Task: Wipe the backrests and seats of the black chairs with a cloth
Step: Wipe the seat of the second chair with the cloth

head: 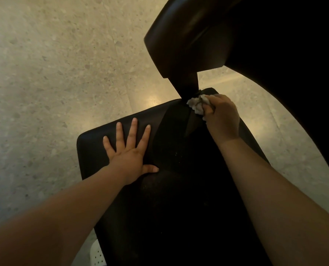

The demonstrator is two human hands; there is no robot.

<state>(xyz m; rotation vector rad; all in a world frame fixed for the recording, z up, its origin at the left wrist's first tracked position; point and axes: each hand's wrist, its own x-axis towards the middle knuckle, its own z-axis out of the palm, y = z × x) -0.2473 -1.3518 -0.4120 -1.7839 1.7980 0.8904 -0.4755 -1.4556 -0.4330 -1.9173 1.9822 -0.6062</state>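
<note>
- At the top edge of the backrest (179, 208), the right hand (222, 118) gripped a crumpled white cloth (195, 104). Its fingers were curled round the cloth, pressing it against the foot of the stem (187, 83) that carried the headrest (188, 35).
- Left of the stem, the left hand (129, 150) lay spread flat on the backrest, fingers apart and holding nothing; it seemed to be steadying it.
- The step in hand looked like wiping the backrest's top, around the stem.
- The next move would likely call for drawing the cloth down and across the backrest toward the left hand, which would need to lift clear.
- Pale speckled floor (44, 73) lay beyond the backrest.
</note>
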